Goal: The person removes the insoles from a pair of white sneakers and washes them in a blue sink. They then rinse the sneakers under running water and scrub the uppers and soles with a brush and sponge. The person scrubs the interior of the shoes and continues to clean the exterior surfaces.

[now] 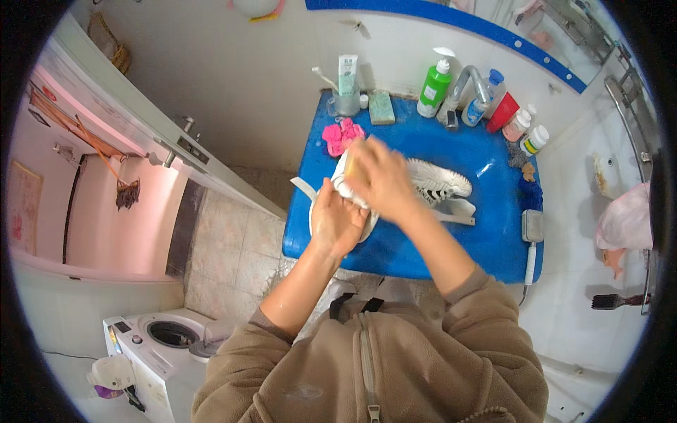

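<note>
My left hand [338,224] is palm up over the left side of the blue washbasin counter [418,254], holding a white shoe [341,185] that is mostly covered by my hands. Over its top, my right hand [383,180] presses a yellowish block [355,174], perhaps soap or a sponge; the hand is blurred. A second white shoe [436,180] with black stripes and lettering lies on its side in the basin. Beside it is a white brush [457,217], its handle pointing right. A white strip [303,187] sticks out left of my left hand.
Along the back stand a cup with a toothpaste tube [347,74], a green soap bar [382,108], a green pump bottle [435,90], a faucet [470,84] and several bottles. Pink cloth [342,136] lies at left. A corded hairbrush [532,227] rests at right. A door [174,137] stands ajar.
</note>
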`<state>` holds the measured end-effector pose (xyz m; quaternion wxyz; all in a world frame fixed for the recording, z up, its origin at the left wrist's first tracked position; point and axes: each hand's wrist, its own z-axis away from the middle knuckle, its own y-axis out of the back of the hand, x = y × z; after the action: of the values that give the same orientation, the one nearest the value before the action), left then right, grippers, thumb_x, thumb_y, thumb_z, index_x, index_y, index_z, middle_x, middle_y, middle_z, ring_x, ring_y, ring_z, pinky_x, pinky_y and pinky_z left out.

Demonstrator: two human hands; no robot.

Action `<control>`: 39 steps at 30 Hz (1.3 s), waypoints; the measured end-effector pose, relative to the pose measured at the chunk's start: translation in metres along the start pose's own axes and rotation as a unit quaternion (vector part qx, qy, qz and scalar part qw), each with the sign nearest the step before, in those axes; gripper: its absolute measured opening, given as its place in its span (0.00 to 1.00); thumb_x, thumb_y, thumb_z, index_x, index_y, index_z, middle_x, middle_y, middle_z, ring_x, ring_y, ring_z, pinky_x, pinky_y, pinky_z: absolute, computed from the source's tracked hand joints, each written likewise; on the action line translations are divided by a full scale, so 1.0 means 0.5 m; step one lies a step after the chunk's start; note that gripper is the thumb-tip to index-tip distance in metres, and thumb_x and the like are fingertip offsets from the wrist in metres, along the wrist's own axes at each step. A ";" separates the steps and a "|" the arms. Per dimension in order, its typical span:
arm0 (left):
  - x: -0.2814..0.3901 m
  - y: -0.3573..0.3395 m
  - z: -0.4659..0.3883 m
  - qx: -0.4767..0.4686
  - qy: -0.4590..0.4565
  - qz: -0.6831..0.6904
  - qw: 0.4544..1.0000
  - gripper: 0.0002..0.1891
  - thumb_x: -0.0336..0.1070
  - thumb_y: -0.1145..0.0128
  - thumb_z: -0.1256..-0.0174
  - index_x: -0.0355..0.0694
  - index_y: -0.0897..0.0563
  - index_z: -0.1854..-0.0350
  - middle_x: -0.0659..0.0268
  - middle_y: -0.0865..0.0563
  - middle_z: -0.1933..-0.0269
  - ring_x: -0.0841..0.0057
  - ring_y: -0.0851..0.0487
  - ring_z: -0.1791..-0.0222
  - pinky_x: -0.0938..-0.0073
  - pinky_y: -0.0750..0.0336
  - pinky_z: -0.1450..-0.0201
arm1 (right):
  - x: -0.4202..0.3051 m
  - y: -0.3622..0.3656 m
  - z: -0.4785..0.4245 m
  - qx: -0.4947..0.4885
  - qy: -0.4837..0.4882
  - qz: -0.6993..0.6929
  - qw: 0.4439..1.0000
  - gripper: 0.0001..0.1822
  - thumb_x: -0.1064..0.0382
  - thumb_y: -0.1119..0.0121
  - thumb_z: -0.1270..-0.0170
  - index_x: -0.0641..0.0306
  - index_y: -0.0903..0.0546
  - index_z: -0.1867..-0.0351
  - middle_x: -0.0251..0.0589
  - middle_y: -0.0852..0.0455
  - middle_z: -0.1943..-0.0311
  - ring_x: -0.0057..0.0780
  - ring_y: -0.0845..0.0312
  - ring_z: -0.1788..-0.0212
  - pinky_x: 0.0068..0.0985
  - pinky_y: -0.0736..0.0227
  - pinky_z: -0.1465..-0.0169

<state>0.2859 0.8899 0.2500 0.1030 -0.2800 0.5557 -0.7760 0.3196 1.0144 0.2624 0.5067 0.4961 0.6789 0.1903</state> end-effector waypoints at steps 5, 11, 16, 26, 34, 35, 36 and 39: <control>0.010 -0.001 0.021 -0.004 -0.006 -0.008 1.000 0.27 0.60 0.65 0.32 0.46 0.30 0.42 0.61 0.25 0.42 0.66 0.27 0.42 0.63 0.32 0.41 | -0.029 -0.038 0.020 0.004 0.068 0.131 0.989 0.29 0.41 0.45 0.44 0.40 0.31 0.41 0.49 0.33 0.42 0.46 0.38 0.37 0.56 0.47 0.41; 0.029 0.014 0.002 -0.031 -0.134 -0.285 0.949 0.25 0.43 0.43 0.39 0.36 0.31 0.43 0.62 0.24 0.46 0.74 0.24 0.49 0.73 0.31 0.46 | 0.061 -0.079 0.045 0.085 -0.277 -0.601 0.745 0.42 0.33 0.55 0.37 0.54 0.50 0.30 0.38 0.36 0.40 0.33 0.40 0.40 0.37 0.41 0.44; 0.021 0.022 -0.005 0.052 -0.179 -0.365 0.912 0.24 0.34 0.43 0.38 0.35 0.33 0.40 0.63 0.24 0.48 0.77 0.25 0.51 0.76 0.31 0.48 | 0.010 -0.104 0.047 0.102 -0.276 -0.582 0.758 0.40 0.34 0.58 0.35 0.52 0.53 0.30 0.38 0.38 0.40 0.31 0.41 0.40 0.35 0.43 0.41; 0.042 0.019 0.021 -0.019 -0.094 -0.111 0.989 0.23 0.47 0.66 0.27 0.41 0.37 0.35 0.61 0.31 0.37 0.67 0.34 0.36 0.64 0.39 0.34 | -0.077 -0.086 0.000 0.161 0.130 -0.075 0.975 0.30 0.48 0.43 0.44 0.52 0.32 0.40 0.45 0.36 0.38 0.53 0.46 0.35 0.45 0.48 0.35; 0.043 0.077 0.041 -0.064 -0.132 -0.002 0.989 0.22 0.49 0.65 0.28 0.47 0.37 0.36 0.62 0.32 0.36 0.68 0.35 0.35 0.61 0.37 0.36 | -0.097 -0.062 -0.015 0.009 0.276 -0.113 0.955 0.29 0.42 0.46 0.45 0.51 0.29 0.43 0.41 0.31 0.42 0.41 0.36 0.40 0.41 0.38 0.41; 0.046 0.088 0.044 -0.082 -0.126 0.023 0.988 0.22 0.49 0.64 0.28 0.48 0.36 0.36 0.62 0.32 0.37 0.68 0.35 0.35 0.60 0.36 0.36 | -0.099 -0.061 -0.014 0.002 0.304 -0.095 0.948 0.30 0.40 0.47 0.45 0.49 0.29 0.42 0.39 0.32 0.42 0.40 0.36 0.40 0.41 0.37 0.42; 0.059 0.051 0.041 0.004 -0.095 -0.025 0.995 0.22 0.48 0.65 0.28 0.45 0.36 0.36 0.62 0.31 0.37 0.68 0.34 0.36 0.60 0.38 0.35 | -0.075 -0.073 -0.036 0.007 0.282 -0.119 0.952 0.29 0.43 0.44 0.45 0.52 0.28 0.44 0.43 0.31 0.42 0.43 0.36 0.41 0.40 0.39 0.43; 0.055 0.019 0.028 -0.014 -0.056 0.013 0.998 0.22 0.48 0.66 0.28 0.45 0.36 0.37 0.62 0.30 0.37 0.69 0.33 0.37 0.61 0.37 0.36 | -0.045 -0.091 -0.068 0.093 0.112 -0.099 0.984 0.31 0.48 0.37 0.51 0.48 0.29 0.43 0.40 0.33 0.42 0.41 0.33 0.44 0.40 0.35 0.44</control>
<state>0.2695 0.8621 0.2533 0.1400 -0.3176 0.5634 -0.7497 0.2678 0.9831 0.2531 0.3956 0.4471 0.7918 0.1294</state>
